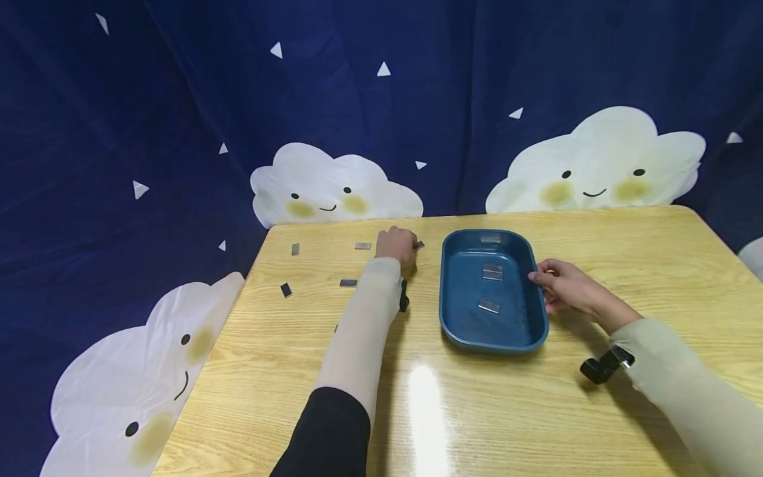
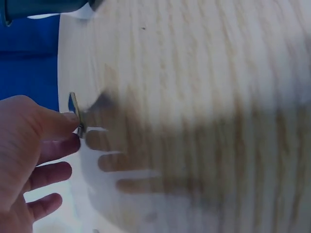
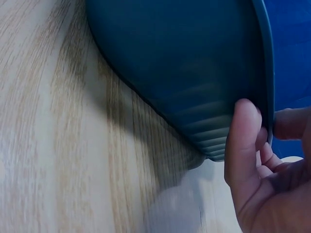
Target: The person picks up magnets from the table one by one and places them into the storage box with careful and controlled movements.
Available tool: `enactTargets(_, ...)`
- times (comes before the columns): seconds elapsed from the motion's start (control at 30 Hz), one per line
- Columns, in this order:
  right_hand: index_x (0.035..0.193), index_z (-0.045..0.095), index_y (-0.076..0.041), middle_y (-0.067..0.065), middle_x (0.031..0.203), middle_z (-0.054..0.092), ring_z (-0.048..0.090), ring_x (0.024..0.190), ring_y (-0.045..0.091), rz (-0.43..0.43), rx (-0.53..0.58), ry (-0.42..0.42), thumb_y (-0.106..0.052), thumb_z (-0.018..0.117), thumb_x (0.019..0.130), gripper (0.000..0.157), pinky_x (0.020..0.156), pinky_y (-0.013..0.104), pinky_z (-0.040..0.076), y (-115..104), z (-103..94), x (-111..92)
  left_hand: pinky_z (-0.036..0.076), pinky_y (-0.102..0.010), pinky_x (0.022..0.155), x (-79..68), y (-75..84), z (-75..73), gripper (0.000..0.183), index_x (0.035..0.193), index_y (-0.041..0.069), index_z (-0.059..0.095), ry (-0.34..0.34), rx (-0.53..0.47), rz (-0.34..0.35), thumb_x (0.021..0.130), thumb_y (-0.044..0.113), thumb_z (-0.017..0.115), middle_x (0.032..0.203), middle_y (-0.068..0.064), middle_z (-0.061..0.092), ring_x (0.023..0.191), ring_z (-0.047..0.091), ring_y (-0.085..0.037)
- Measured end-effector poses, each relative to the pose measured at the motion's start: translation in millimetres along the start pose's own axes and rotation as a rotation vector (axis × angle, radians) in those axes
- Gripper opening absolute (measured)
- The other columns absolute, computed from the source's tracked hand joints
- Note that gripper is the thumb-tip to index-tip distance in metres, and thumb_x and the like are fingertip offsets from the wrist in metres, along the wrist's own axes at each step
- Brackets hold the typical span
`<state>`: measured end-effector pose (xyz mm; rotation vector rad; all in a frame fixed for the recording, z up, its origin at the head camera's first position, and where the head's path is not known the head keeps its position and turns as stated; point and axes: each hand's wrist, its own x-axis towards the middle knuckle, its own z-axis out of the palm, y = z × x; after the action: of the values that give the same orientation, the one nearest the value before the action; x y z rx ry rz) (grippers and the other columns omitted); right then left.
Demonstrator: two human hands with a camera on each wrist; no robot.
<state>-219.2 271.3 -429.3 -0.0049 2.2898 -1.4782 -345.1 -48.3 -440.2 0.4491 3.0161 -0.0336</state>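
Note:
My left hand [image 1: 396, 245] is over the far part of the wooden table, left of a blue plastic basin [image 1: 459, 324]. Between thumb and index finger it pinches a small flat rectangular metal-looking piece [image 2: 74, 109], seen nearly edge-on in the left wrist view; the other fingers are spread. At the basin's right side, my right hand [image 1: 563, 288] grips the rim, and in the right wrist view its thumb [image 3: 245, 131] lies against the outer wall. Inside the basin are two similar pieces [image 1: 492, 272] close together and a third piece [image 1: 489, 305] nearer me.
Several more small rectangular pieces lie on the table's left half, among them a silvery piece [image 1: 363, 246], a dark piece [image 1: 286, 290] and one [image 1: 348, 283] beside my left forearm. A dark blue curtain [image 1: 334, 99] with clouds hangs behind the table [image 1: 477, 411].

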Motion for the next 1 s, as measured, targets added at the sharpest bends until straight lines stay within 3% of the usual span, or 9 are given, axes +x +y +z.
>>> enactTargets(0.27, 0.115, 0.04, 0.002, -0.003, 0.07, 0.049, 0.054, 0.058, 0.006, -0.002, 0.003, 0.002, -0.023, 0.043, 0.105, 0.027, 0.055, 0.027, 0.055, 4, 0.1, 4, 0.048, -0.043, 0.099, 0.7, -0.6, 2.9, 0.033, 0.126, 0.028, 0.067, 0.051, 0.049, -0.062, 0.103, 0.042, 0.049, 0.13, 0.001, 0.06, 0.12, 0.055, -0.022)
enactTargets(0.53, 0.114, 0.04, 0.002, -0.003, 0.07, 0.049, 0.055, 0.059, 0.006, -0.003, 0.011, 0.005, -0.024, 0.045, 0.105, 0.028, 0.055, 0.027, 0.056, 2, -0.2, 1, 0.049, -0.042, 0.098, 7.7, 3.6, 8.6, 0.027, 0.103, 0.029, 0.077, 0.081, 0.04, -0.095, 0.099, 0.045, 0.057, 0.118, 0.004, 0.067, 0.116, 0.056, -0.02)
enactTargets(0.67, 0.112, 0.04, 0.002, -0.003, 0.069, 0.05, 0.055, 0.058, 0.006, -0.007, 0.017, 0.0, -0.023, 0.045, 0.105, 0.027, 0.055, 0.027, 0.056, 2, -1.1, -1, 0.048, -0.042, 0.099, 8.0, 4.9, 6.3, 0.029, 0.095, 0.025, 0.076, 0.064, 0.026, -0.127, 0.097, 0.048, 0.059, 0.118, 0.003, 0.066, 0.117, 0.056, -0.02)
enactTargets(0.87, 0.111, 0.041, 0.002, -0.003, 0.07, 0.051, 0.056, 0.058, 0.006, -0.006, 0.022, -0.002, -0.022, 0.045, 0.105, 0.026, 0.055, 0.027, 0.056, 2, -1.7, -1, 0.048, -0.042, 0.097, 9.6, 4.7, 5.0, 0.033, 0.08, 0.021, 0.071, 0.04, -0.004, -0.12, 0.096, 0.048, 0.06, 0.117, 0.001, 0.066, 0.114, 0.057, -0.021)
enactTargets(1.0, 0.111, 0.041, 0.002, -0.003, 0.069, 0.051, 0.056, 0.058, 0.006, -0.003, 0.027, 0.0, -0.022, 0.046, 0.104, 0.025, 0.055, 0.028, 0.056, 3, -1.5, 0, 0.049, -0.042, 0.097, 11.7, 4.7, 6.5, 0.029, 0.085, 0.02, 0.071, 0.038, -0.002, -0.118, 0.095, 0.046, 0.062, 0.116, 0.001, 0.067, 0.114, 0.057, -0.02)
